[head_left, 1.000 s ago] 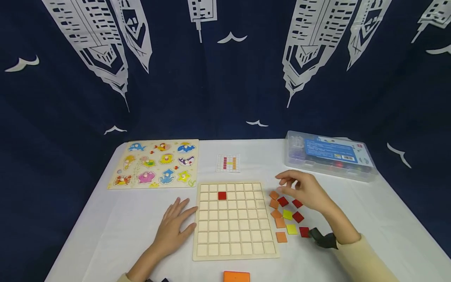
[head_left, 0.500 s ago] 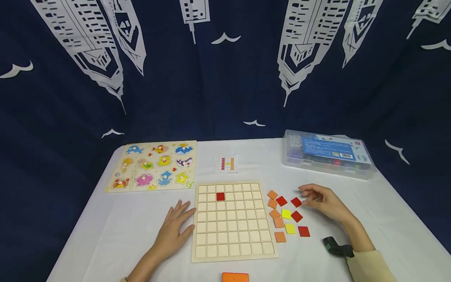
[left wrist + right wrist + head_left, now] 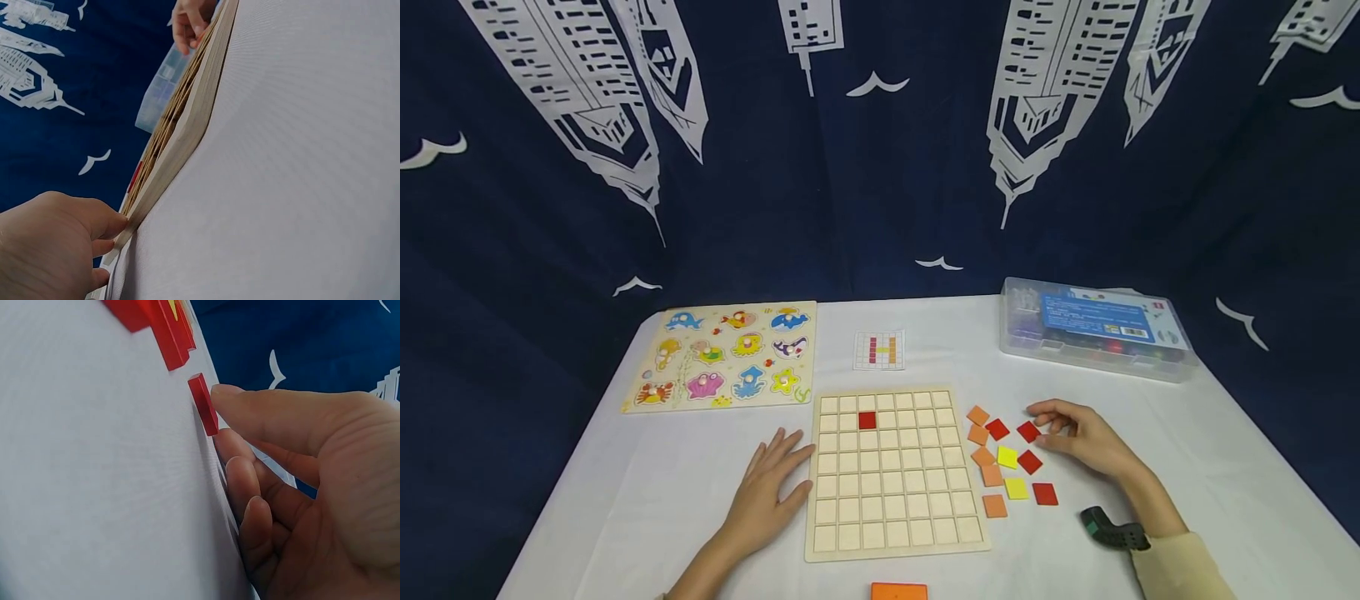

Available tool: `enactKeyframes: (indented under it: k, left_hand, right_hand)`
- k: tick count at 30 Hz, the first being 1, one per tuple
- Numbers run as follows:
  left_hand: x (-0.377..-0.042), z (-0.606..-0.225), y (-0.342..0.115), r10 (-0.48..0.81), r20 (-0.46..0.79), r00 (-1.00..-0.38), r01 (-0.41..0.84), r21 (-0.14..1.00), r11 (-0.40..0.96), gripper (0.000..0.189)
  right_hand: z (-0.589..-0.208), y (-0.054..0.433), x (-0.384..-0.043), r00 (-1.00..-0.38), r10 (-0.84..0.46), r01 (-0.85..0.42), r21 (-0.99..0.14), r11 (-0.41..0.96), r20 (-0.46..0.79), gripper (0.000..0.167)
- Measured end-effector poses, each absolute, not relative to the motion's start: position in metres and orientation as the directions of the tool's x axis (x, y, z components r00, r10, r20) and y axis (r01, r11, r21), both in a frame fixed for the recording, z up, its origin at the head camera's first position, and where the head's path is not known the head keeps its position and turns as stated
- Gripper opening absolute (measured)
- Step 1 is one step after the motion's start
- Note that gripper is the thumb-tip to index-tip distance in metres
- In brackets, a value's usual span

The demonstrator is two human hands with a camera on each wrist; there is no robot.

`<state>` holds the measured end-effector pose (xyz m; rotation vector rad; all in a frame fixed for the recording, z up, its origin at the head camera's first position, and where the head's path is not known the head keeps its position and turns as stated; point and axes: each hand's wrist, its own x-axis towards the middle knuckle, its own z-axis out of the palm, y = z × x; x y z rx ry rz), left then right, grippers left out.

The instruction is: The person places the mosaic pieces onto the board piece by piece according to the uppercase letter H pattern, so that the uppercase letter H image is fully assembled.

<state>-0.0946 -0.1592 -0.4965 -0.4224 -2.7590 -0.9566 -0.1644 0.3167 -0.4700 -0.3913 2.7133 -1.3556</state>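
Note:
My left hand [image 3: 771,479] rests at the left side of the pale wooden grid board [image 3: 897,550], thumb and fingertips against its edge. The left wrist view shows the thumb of my left hand [image 3: 59,247] on that edge. One red square tile [image 3: 867,421] fills a cell in the board's second row. To the board's right, my right hand [image 3: 1086,437] reaches around the upper right red tile [image 3: 1028,432] lying on the table. In the right wrist view, thumb and bent fingers of my right hand [image 3: 300,462] are at this red tile [image 3: 204,405], still spread apart.
Loose orange tiles [image 3: 992,476], yellow tiles [image 3: 1017,489] and other red tiles [image 3: 1045,494] lie right of the board. A small pattern card [image 3: 878,350], a sea-animal puzzle [image 3: 718,357] and a clear plastic box [image 3: 1097,329] stand behind. An orange block [image 3: 898,592] is at the front.
My right hand has moved right from above the loose tiles, then slightly left to the upper right red tile. My left hand stays by the board. The head view has shifted slightly.

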Motion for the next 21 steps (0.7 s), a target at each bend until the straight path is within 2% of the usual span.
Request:
enactKeyframes:
  k: [21]
  left_hand:
    - [-0.0952,-0.4969,-0.159,0.204,0.28,-0.938,0.333,0.565,0.755,0.047]
  right_hand:
    - [-0.4702,0.311,-0.1635,-0.968,-0.249,-0.194,-0.717,0.669,0.029,0.032]
